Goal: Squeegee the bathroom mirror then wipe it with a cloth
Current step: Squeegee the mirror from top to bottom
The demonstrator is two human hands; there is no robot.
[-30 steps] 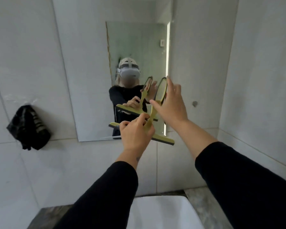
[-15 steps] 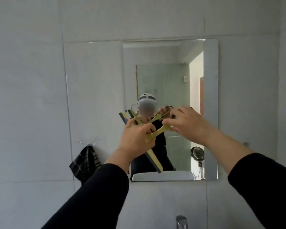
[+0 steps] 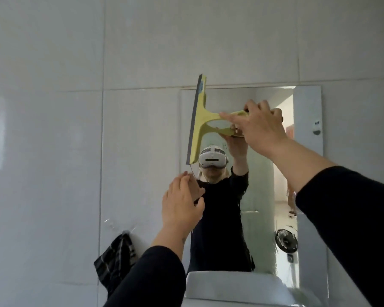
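Leftmost, a dark checked cloth [image 3: 114,258] is seen hanging against the pale tiled wall [image 3: 53,151], low down and beside the lower left corner of the mirror [image 3: 308,173]. Just right of it, the left hand [image 3: 182,204] is raised in front of the mirror's lower left part, its sleeve dark, its fingers loosely spread and nothing held in them; whether the fingertips touch the glass cannot be told. Above that hand the squeegee [image 3: 197,122] is found, yellow-green with a dark rubber strip along its left edge. Its blade is stood nearly upright, tilted a little, along the mirror's left edge, with the top end reaching just past the mirror's upper border onto the wall. Whether the rubber is pressed to the glass cannot be told. The looped handle is run out to the right, where it is taken in the grip of the right hand [image 3: 262,129]: the fingers are closed over the handle's end and the forefinger is laid along its upper arm. In the glass the person's dark-sleeved reflection is shown, and a small fan [image 3: 285,241] is reflected toward the lower right. Below the mirror the rim of a white basin [image 3: 231,282] is seen.
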